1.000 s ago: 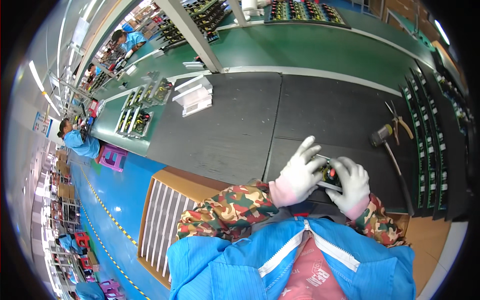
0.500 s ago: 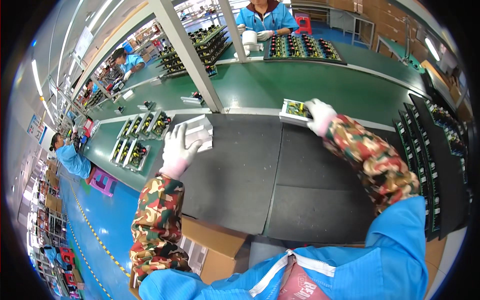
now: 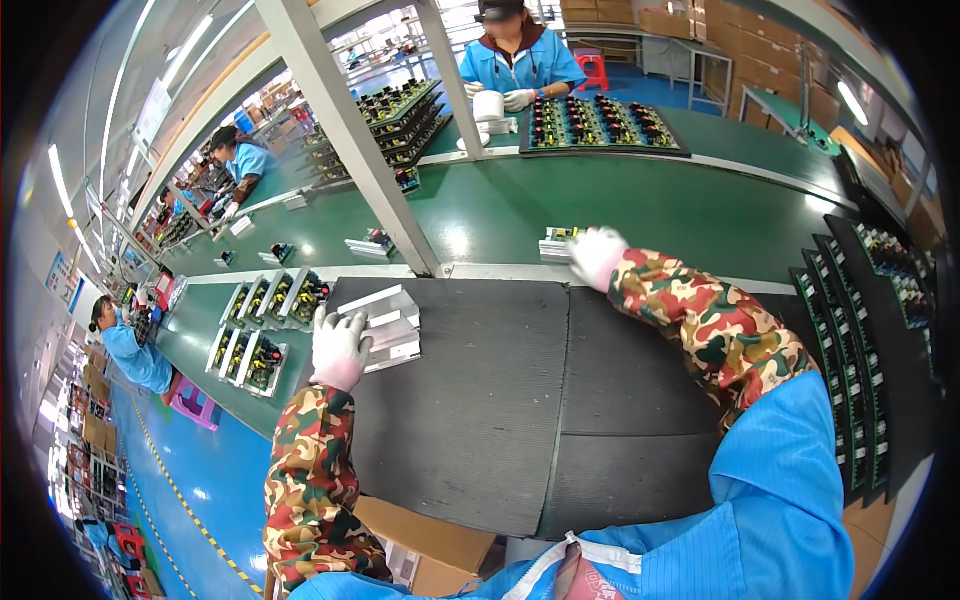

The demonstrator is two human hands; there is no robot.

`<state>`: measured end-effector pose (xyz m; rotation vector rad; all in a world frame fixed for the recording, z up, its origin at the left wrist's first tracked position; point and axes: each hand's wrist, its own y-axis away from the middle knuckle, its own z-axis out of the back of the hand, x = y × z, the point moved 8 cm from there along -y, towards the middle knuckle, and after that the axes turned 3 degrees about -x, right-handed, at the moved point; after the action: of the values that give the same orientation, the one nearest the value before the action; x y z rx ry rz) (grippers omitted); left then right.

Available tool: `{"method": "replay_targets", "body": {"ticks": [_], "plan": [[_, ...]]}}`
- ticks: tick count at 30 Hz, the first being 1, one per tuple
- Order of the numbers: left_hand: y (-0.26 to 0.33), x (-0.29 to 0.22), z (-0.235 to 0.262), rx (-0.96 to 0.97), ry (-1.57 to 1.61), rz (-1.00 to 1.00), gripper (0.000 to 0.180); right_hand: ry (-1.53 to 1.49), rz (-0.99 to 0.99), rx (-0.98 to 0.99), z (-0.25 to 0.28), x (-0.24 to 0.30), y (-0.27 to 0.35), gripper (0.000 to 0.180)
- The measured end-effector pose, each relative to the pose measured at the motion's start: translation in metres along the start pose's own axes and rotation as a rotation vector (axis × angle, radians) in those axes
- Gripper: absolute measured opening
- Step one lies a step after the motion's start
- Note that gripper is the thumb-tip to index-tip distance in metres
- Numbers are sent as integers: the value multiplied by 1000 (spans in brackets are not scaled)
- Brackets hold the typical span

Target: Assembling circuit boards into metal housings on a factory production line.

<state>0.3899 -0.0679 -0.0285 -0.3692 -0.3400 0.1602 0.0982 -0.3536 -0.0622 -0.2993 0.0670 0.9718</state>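
Note:
My left hand [image 3: 340, 350], in a white glove, has its fingers spread at the left edge of several pale metal brackets [image 3: 392, 335] lying on the black mat. Whether the fingertips touch the brackets is unclear. Out over the green belt, my right hand [image 3: 598, 257], also gloved, is at the right end of a small circuit board in a metal bracket [image 3: 556, 243]. Motion blurs its fingers, so their grip on the board does not show.
Left of the mat [image 3: 480, 400] stand several bracketed boards [image 3: 262, 325]. More boards lie along the green belt [image 3: 500, 205]. A metal post [image 3: 350, 130] rises at the belt's edge. Tilted board trays [image 3: 850, 330] stand on the right. Across the belt sits a co-worker [image 3: 520, 65] behind a full tray.
My right hand and the bracketed board have moved away from the mat's far edge, onto the belt. My left hand has come down closer beside the loose brackets. The view has tilted up.

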Motion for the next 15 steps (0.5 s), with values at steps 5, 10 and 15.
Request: {"method": "replay_targets", "body": {"ticks": [5, 10, 15], "plan": [[-32, -31, 31, -142, 55, -116, 14, -392, -283, 68, -99, -85, -15, 57], [-49, -103, 83, -183, 381, -179, 14, -550, -512, 156, -83, -146, 7, 69], [-10, -182, 113, -61, 647, -332, 17, -325, -44, -133, 85, -8, 53, 59]]}}
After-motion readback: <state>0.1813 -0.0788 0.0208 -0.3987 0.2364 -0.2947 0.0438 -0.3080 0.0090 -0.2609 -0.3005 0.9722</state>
